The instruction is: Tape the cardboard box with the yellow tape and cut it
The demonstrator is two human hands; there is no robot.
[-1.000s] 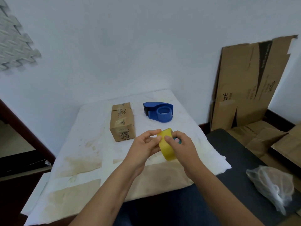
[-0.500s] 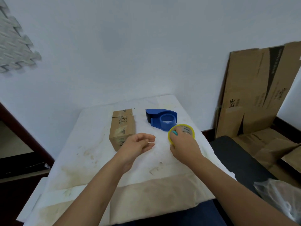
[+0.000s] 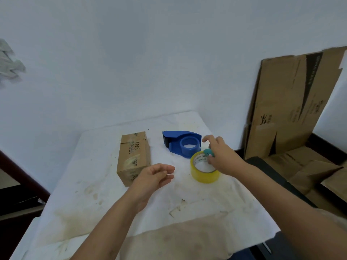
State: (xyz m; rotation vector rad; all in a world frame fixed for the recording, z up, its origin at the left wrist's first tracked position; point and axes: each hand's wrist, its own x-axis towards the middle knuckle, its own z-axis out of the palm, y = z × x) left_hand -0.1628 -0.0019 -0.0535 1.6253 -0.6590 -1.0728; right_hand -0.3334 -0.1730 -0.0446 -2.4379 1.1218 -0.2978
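A: Cardboard sheets, two at least, lean against the wall at the far right; more flattened pieces lie on the floor below them, too jumbled to count.

B: And the work surface?

A: One bench under a stained white cloth. Three loose things sit on it.

B: Largest first.

A: One cardboard box, closed, lying lengthwise at centre left, with printed letters on its top face. Next, one blue tape dispenser, right of the box and well apart from it, its hub ring showing no roll. Then one yellow tape roll, lying flat on the cloth just in front of the dispenser, nearly touching its base.

B: Hands?

A: Two, both bare. The left hand hangs above the cloth near the box's near right corner, fingers loosely spread, gripping nothing. The right hand is above the far right edge of the roll, fingers splayed toward the dispenser; it grips neither the roll nor the dispenser. Whether its heel touches the roll's rim I cannot tell.

B: Anything smaller?

A: One small teal object tucked under the right hand, against the roll's far rim. Too little of it shows to say what it is, or whether the hand holds it.
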